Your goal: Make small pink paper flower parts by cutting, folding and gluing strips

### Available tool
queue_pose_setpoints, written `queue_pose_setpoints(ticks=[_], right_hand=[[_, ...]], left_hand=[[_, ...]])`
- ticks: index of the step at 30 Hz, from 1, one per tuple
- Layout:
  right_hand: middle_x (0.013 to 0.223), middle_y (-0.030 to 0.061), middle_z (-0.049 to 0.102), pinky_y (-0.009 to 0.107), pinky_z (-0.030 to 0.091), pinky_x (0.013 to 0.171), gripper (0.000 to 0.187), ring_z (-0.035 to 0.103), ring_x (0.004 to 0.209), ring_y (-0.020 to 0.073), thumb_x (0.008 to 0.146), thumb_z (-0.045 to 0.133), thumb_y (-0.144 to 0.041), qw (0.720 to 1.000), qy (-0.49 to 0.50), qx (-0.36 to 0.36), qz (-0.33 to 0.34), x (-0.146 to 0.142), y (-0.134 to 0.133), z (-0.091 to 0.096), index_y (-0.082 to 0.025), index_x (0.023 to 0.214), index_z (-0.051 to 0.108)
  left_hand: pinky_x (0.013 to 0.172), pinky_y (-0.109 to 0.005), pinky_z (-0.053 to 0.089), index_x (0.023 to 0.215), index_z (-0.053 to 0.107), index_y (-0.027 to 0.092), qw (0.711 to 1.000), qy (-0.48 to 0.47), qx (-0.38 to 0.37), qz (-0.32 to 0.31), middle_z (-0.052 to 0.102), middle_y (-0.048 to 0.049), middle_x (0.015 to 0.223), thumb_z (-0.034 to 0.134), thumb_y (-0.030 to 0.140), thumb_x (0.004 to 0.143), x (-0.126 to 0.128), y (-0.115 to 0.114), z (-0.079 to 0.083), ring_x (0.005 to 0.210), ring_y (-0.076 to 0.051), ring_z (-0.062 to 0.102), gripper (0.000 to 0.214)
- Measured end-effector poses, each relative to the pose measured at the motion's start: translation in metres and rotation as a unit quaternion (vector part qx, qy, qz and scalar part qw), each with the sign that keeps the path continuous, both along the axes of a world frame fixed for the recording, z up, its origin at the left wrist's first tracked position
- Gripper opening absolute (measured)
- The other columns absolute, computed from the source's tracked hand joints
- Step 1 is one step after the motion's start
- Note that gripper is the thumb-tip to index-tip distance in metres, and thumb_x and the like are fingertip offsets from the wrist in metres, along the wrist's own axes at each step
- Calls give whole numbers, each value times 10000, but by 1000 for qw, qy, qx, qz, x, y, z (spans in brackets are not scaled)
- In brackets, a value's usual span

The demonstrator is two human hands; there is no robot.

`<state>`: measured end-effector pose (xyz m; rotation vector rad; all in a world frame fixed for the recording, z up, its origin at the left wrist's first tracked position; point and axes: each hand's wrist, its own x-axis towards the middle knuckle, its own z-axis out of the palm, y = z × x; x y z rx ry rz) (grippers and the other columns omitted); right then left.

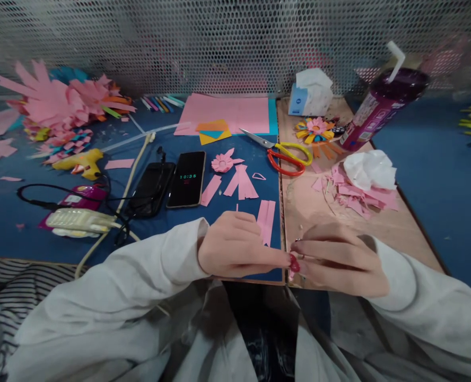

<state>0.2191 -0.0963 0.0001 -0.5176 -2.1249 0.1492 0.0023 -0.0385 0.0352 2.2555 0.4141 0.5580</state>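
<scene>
My left hand [235, 244] and my right hand [339, 257] meet fingertip to fingertip at the table's near edge. Both are pinched on a small pink paper piece [291, 275] that pokes out below the fingers. Both wrists wear pale grey sleeves. Just behind my left hand lie folded pink paper strips [266, 218]. More pink strips [241, 183] and a small pink paper flower [221, 162] rest further back on the blue mat [28, 239].
Scissors [287, 156] with yellow and red handles lie across the mat's edge. Two phones [188, 178] and a yellow glue gun [82, 162] with cables sit left. The brown board [394, 233] holds pink scraps [355, 196], crumpled tissue [368, 168], a tissue box [311, 93] and a purple cup [381, 109].
</scene>
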Motion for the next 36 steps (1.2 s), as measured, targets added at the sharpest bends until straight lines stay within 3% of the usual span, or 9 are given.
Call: queue_pose_setpoints(ticks=[5, 10, 14, 18, 22, 25, 31, 36], right_hand=[[930, 29, 709, 313, 592, 770, 238, 632, 974, 185, 827, 602, -129, 1000, -10, 3, 1, 0, 1, 3, -253, 1027, 641], [895, 7, 709, 319, 594, 744, 201, 654, 918, 178, 840, 594, -144, 999, -24, -12, -22, -3, -3, 10, -297, 961, 640], [880, 9, 709, 313, 590, 738, 193, 650, 903, 175, 832, 606, -144, 999, -11, -14, -29, -5, -4, 9, -290, 955, 635], [903, 41, 702, 308, 591, 738, 140, 625, 948, 175, 844, 584, -140, 1000, -4, 26, 7, -3, 3, 5, -221, 942, 643], [921, 71, 677, 303, 597, 685, 122, 626, 939, 190, 845, 566, -119, 995, -8, 93, 47, 0, 14, 2, -148, 931, 648], [930, 84, 658, 291, 596, 645, 130, 630, 914, 197, 832, 568, -106, 989, -7, 130, 69, 1, 20, 1, -118, 935, 646], [936, 114, 644, 305, 587, 627, 175, 627, 899, 208, 807, 583, -95, 992, -25, 110, 64, 0, 19, 5, -89, 978, 617], [867, 112, 646, 275, 577, 628, 158, 635, 800, 162, 817, 568, -95, 997, 8, 75, 30, -8, 18, 11, -86, 974, 582]], left_hand=[[440, -260, 312, 660, 709, 292, 998, -43, 38, -12, 453, 16, 418, 534, 360, 840, 0, -1, 1, 372, -91, 384, 261], [441, -265, 320, 673, 713, 300, 1000, 10, 23, -7, 440, 14, 401, 508, 438, 839, 0, -1, 3, 372, -101, 379, 297], [432, -262, 319, 674, 708, 303, 1000, -9, 27, -6, 447, 14, 403, 492, 457, 847, 0, 0, 3, 367, -99, 376, 316], [448, -246, 338, 696, 703, 272, 993, -25, 111, -30, 471, 23, 414, 501, 320, 871, -1, 0, 0, 378, -90, 400, 271], [481, -227, 361, 828, 678, 201, 965, -92, 238, -58, 513, 37, 451, 477, 201, 886, -3, 0, -6, 410, -79, 452, 209], [487, -221, 367, 895, 639, 155, 948, -128, 284, -63, 532, 42, 473, 484, 161, 879, -4, 1, -8, 431, -77, 481, 156], [490, -217, 369, 917, 597, 153, 950, -140, 275, -46, 588, 38, 504, 490, 155, 875, -2, 0, -8, 434, -74, 503, 115], [506, -198, 379, 902, 604, 149, 961, -134, 241, -3, 609, 20, 513, 517, 165, 860, 0, -4, -10, 463, -80, 530, 98]])
